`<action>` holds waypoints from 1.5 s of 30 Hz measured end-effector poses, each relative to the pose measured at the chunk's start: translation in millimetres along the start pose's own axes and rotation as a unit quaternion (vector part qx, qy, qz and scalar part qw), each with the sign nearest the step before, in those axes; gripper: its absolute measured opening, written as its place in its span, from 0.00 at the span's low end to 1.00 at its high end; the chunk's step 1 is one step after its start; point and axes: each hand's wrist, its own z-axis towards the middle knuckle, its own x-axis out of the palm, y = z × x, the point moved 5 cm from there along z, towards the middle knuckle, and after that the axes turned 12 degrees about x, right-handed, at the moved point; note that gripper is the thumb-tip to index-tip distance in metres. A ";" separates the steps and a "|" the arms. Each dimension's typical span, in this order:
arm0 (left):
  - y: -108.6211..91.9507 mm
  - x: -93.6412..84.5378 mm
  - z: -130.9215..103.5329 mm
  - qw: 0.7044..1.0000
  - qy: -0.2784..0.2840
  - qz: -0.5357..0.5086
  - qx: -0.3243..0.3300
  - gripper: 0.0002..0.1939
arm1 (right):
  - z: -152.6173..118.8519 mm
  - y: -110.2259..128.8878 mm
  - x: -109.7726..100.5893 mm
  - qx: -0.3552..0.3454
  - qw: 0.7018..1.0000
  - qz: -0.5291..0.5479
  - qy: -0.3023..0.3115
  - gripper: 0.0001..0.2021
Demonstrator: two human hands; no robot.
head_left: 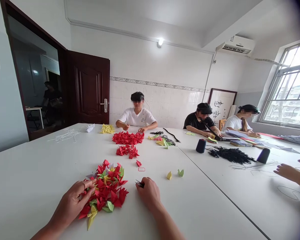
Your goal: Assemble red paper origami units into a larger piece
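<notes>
A loose pile of folded paper cranes (112, 190), mostly red with some yellow, green and pale ones, lies on the white table. At its left edge is my left hand (73, 203), thumb and fingers pinched around a small folded piece, mostly hidden between them. My right hand (149, 193) rests on the table to the right of the pile, closed around a small dark tool with a pointed metal tip (139, 183). Beyond it lie a single red crane (138, 163) and a small red-edged label (141, 169). A yellow crane (169, 175) and a green crane (181, 172) stand farther right.
Across the white table (40, 173) are red cranes (128, 137), yellow cranes (107, 128) and white strings (66, 135). Black thread (232, 155) and spools (201, 146) lie right. Three people sit opposite; another person's hands (291, 174) reach in from the right edge.
</notes>
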 end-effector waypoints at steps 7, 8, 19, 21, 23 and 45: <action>-9.4 -12.8 7.0 0.997 -0.070 0.008 0.009 0.12 | 0.1 -0.5 0.1 -0.003 1.000 0.002 0.001 0.07; -9.6 -14.8 7.9 0.997 -0.079 0.016 0.007 0.13 | 0.2 -0.4 0.0 -0.003 1.000 0.002 0.000 0.07; -6.5 -26.7 4.8 0.991 -0.128 0.046 -0.014 0.10 | 0.2 -1.4 -1.0 -0.008 1.000 0.008 0.002 0.07; -6.0 -26.4 4.4 0.991 -0.119 0.042 -0.034 0.12 | -0.5 -1.1 -1.9 -0.009 1.000 0.010 0.001 0.07; -5.8 -25.5 4.1 0.992 -0.114 0.030 -0.054 0.12 | -1.4 -0.6 -2.6 -0.011 1.000 0.012 0.001 0.08; -95.5 33.2 48.4 0.976 -0.140 -0.164 0.012 0.26 | 2.5 -2.3 -7.2 -0.039 0.996 0.081 -0.003 0.10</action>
